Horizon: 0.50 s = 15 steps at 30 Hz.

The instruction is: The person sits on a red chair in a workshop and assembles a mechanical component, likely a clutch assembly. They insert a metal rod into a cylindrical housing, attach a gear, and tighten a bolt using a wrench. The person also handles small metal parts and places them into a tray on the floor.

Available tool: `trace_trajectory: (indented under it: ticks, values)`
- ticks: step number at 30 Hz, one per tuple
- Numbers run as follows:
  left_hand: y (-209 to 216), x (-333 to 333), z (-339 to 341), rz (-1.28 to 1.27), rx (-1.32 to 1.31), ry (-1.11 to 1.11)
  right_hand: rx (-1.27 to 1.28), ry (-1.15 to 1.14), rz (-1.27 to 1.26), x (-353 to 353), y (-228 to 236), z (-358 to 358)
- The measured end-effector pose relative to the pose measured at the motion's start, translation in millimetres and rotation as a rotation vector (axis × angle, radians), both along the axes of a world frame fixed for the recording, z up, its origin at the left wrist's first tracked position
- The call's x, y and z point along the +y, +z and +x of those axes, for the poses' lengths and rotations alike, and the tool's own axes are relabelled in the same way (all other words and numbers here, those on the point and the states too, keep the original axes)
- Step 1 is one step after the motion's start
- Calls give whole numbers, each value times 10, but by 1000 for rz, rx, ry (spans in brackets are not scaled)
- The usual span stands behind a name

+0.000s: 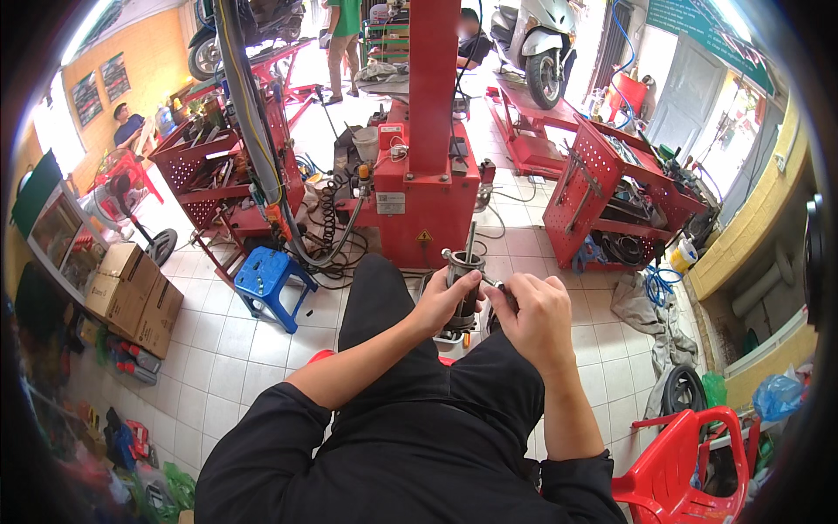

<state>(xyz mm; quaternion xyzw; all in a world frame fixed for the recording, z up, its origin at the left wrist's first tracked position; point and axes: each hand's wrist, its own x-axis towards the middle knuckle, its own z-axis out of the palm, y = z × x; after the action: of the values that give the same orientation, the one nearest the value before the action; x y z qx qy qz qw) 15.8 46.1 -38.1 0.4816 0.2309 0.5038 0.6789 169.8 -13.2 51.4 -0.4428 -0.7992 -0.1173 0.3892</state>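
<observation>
Gripping a dark cylinder [471, 303] in the left hand [443, 301], thumb and fingers closed round its upper part. Holding the right hand [534, 316] just to the right of the cylinder, fingers curled in toward it; cannot tell whether pinched on a small part there, with knuckles blocking the view. Can see the cylinder roughly upright between both hands, topped by a ring [463, 258] just beyond the left thumb, with a thin rod [471, 236] rising through it. Sitting in black trousers [380, 314], knees either side of the hands.

Can see, straight beyond both hands, a red base [428, 218] bearing a red post [433, 87], with a black coiled hose [330, 210] farther left. Also see a blue stool [269, 272] left of the left hand, and boxes [131, 293] well beyond that stool on the same side.

Looking past the right hand, see a red cart [576, 192] off to the right, a scooter [543, 57] far beyond on a red lift [532, 157], and a blue cord [661, 281] out to the right. Nearer, to the lower right of the right hand, see a tyre [683, 390] and a red chair [685, 467].
</observation>
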Motion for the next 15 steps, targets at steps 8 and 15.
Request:
trace_trajectory:
  ticks: [8,15]
  values:
    - [95,-71,3,179,19,53,38,20,-24,-127,101,-27]
    - [131,-124,4,143,12,65,26,27,-2,-112,86,-22]
